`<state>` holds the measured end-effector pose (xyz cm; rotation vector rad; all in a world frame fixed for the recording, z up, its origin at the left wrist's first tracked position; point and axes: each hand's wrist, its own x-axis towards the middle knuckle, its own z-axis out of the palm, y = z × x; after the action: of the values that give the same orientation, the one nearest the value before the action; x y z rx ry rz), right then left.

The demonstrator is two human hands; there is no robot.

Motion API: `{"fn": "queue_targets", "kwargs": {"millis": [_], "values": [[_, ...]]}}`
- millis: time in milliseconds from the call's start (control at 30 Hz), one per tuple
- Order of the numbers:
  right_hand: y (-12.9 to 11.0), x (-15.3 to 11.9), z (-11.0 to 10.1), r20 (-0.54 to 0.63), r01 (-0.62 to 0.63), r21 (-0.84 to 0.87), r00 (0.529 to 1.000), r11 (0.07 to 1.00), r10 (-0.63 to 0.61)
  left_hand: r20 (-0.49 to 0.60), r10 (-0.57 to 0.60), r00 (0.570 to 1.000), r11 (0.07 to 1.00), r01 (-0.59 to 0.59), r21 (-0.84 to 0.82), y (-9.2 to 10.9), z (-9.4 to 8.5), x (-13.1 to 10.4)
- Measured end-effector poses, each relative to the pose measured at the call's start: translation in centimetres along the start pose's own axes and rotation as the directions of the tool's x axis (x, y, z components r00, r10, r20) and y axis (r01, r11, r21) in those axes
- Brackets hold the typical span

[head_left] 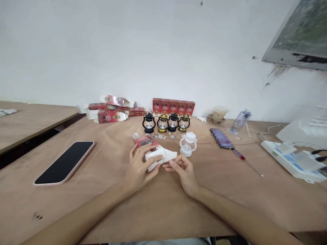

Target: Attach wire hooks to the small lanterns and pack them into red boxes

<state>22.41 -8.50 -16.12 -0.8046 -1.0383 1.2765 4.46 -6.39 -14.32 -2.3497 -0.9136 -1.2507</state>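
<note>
My left hand (139,166) grips a small red and white cardboard box (150,149) lying on the wooden table (153,207), its white end flaps open toward the right. My right hand (182,170) sits just right of the box, fingertips pinching at the open flap (170,156). A small white toy lantern (188,144) stands on the table just beyond my right hand. Behind the box, several black and gold toy lanterns (166,123) stand in a row.
Upright red boxes (173,107) line the wall, and flattened ones (109,110) are piled to their left. A black phone (65,162) lies at left. A screwdriver (246,162), a plastic bottle (240,119), a cup (219,113) and a white power strip (293,160) sit at right.
</note>
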Motion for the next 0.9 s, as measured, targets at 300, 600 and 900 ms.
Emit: {"fn": "queue_targets", "kwargs": {"millis": [300, 600, 900], "values": [[-0.5, 0.1, 0.1, 0.036, -0.016, -0.082, 0.999, 0.996, 0.019, 0.022, 0.021, 1.0, 1.0, -0.021, -0.007, 0.1, -0.1, -0.2], [-0.3, 0.2, -0.7, 0.163, 0.054, -0.062, 0.986, 0.997, -0.043, -0.021, 0.083, 0.996, 0.997, -0.082, 0.01, -1.5, 0.2, -0.3], [-1.1, -1.4, -0.6, 0.419, 0.42, -0.294, 0.864, 0.859, -0.279, -0.159, 0.16, 0.974, 0.979, -0.136, 0.151, -0.3, -0.9, -0.4]]}}
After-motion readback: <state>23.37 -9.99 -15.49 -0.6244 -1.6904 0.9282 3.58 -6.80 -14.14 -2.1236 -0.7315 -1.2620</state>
